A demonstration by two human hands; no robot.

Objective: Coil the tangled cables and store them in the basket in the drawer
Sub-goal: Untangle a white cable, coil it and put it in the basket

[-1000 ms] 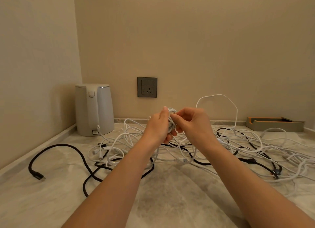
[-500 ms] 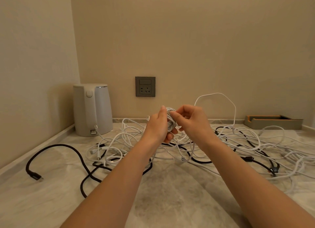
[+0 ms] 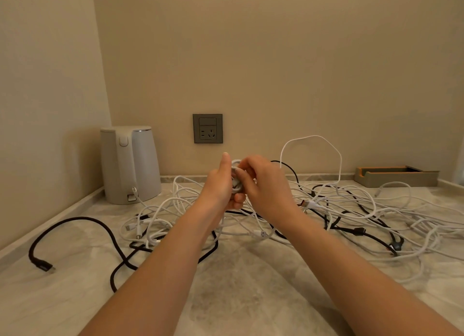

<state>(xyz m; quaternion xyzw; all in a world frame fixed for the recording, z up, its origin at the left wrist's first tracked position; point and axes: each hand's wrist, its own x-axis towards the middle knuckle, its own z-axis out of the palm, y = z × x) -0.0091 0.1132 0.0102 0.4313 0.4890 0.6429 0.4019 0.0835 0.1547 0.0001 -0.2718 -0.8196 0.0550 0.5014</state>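
Observation:
A tangle of white cables point(image 3: 376, 210) and black cables point(image 3: 75, 222) sprawls over the marble counter point(image 3: 238, 298). Above the heap, my left hand point(image 3: 221, 185) grips a small coil of white cable point(image 3: 237, 182), thumb pointing up. My right hand point(image 3: 266, 182) pinches the same white cable at the coil, fingers curled round it. A long loop of that white cable point(image 3: 313, 138) arcs up to the right of my right hand. No drawer or basket shows in the head view.
A white electric kettle point(image 3: 129, 164) stands in the back left corner. A grey wall socket point(image 3: 207, 128) sits on the back wall. A flat brown tray point(image 3: 396, 176) lies at the back right. A black cable's plug point(image 3: 45, 267) rests near the left edge.
Both hands stay together at the coil. The right hand's fingers have shifted round the coil, a black cable loop now shows behind it, and the view has drifted slightly.

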